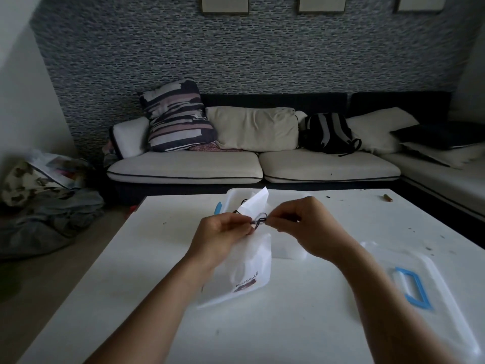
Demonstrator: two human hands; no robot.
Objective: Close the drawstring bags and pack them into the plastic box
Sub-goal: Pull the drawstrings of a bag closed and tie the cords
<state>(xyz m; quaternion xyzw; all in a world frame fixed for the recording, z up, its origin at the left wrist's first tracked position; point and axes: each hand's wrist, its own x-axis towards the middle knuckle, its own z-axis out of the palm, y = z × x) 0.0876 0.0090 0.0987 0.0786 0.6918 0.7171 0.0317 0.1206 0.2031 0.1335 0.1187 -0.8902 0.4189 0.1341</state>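
Note:
A white drawstring bag (pixel 252 266) with a dark printed logo hangs above the white table (pixel 288 324). Its dark cord (pixel 259 222) is looped at the top. My left hand (pixel 223 232) pinches the cord from the left, and my right hand (pixel 301 222) pinches it from the right. Behind my hands stands the clear plastic box (pixel 233 198) with a blue clip; another white bag (pixel 256 202) sticks out of it. My hands hide most of the box.
The box's clear lid (pixel 433 285) with a blue handle lies flat on the table at the right. A small brown object (pixel 388 197) sits near the far right edge. A sofa with cushions and a backpack stands beyond the table.

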